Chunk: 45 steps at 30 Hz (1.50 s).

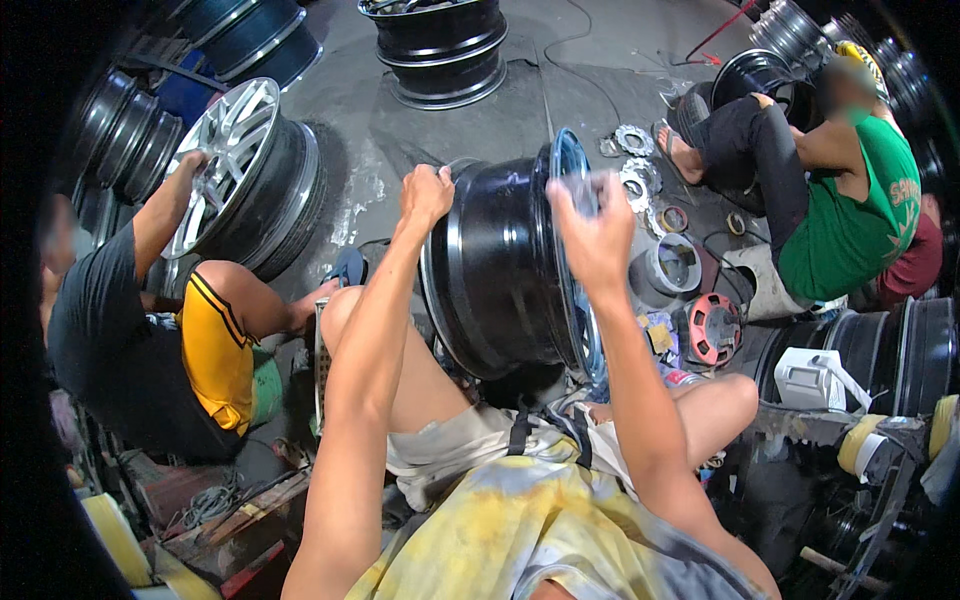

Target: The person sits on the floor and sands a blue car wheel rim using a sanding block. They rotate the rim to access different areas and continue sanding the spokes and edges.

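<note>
A black wheel rim [505, 260] stands on its edge between my knees, its blue-tinted face side [570, 155] turned to the right. My left hand [428, 195] is closed at the upper part of the rim's left lip and grips it there. Over the right edge of the rim, my right hand [600, 235] is closed, with thumb and fingers drawn together. Motion smears it, and a pale blur lies at its fingertips. I cannot make out what it holds.
At left, a person handles a silver-faced wheel [235, 165]. Another person in a green top sits at right. Nearby lie a bucket [672, 265], metal rings [635, 140], a red-and-black disc [714, 328], cables and a white box [808, 380]. Another rim [440, 55] stands ahead.
</note>
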Tool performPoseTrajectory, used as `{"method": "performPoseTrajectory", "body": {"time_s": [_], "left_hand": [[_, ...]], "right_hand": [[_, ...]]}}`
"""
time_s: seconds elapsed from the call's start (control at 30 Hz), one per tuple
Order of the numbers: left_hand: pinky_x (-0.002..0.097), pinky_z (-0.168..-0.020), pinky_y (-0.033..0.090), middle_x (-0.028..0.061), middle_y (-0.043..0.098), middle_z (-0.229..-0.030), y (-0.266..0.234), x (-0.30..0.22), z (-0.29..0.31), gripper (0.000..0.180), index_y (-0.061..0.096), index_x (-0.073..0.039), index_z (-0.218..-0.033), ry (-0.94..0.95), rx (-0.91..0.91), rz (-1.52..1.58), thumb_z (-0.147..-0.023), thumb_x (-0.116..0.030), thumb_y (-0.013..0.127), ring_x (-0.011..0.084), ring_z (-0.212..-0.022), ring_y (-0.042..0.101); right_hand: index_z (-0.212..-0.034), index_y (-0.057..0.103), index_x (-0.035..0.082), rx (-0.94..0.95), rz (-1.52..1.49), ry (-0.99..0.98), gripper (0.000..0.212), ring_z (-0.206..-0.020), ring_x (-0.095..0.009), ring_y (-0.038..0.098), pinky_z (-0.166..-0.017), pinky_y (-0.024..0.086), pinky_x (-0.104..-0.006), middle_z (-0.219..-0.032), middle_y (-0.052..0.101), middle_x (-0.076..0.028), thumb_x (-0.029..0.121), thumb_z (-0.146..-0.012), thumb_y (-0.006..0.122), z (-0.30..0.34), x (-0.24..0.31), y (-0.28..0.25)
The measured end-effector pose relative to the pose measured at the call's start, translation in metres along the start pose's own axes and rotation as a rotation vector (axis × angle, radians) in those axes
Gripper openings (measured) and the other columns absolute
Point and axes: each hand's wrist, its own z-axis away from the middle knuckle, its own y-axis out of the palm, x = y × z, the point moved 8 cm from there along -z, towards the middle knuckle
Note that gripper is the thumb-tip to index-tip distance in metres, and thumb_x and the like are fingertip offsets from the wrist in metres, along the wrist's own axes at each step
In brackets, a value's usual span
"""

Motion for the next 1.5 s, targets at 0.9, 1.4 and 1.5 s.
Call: {"method": "performPoseTrajectory", "body": {"time_s": [0.9,1.4,1.5], "left_hand": [[0.0571,-0.083,0.052,0.0358,0.068,-0.095,-0.011,-0.003,0.02,0.045,0.071,0.009,-0.091,0.133,-0.113,0.046,-0.099,-0.034,0.061,0.0529,-0.095,0.066],[0.0575,-0.077,0.05,0.0362,0.065,-0.087,-0.013,-0.01,0.022,0.046,0.067,0.01,-0.083,0.176,-0.108,0.08,-0.099,-0.033,0.062,0.0536,-0.089,0.065],[0.0573,-0.077,0.05,0.0366,0.065,-0.087,-0.007,-0.025,0.018,0.047,0.067,0.01,-0.081,0.208,-0.115,0.107,-0.099,-0.034,0.062,0.0538,-0.088,0.065]], "right_hand": [[-0.077,0.054,-0.001,0.152,0.032,-0.194,0.033,-0.063,-0.015,0.051,-0.059,0.044,-0.036,-0.063,0.056,-0.011,0.019,-0.086,0.078,-0.039,-0.004,0.022],[-0.073,0.06,0.001,0.108,0.075,-0.006,0.03,-0.063,-0.011,0.055,-0.059,0.046,-0.0318,-0.066,0.061,-0.005,0.02,-0.083,0.081,-0.097,-0.073,0.019],[-0.075,0.064,0.002,0.148,0.016,0.503,0.024,-0.064,-0.013,0.057,-0.06,0.047,-0.0338,-0.071,0.067,-0.003,0.019,-0.08,0.081,-0.155,-0.188,0.012]]}}
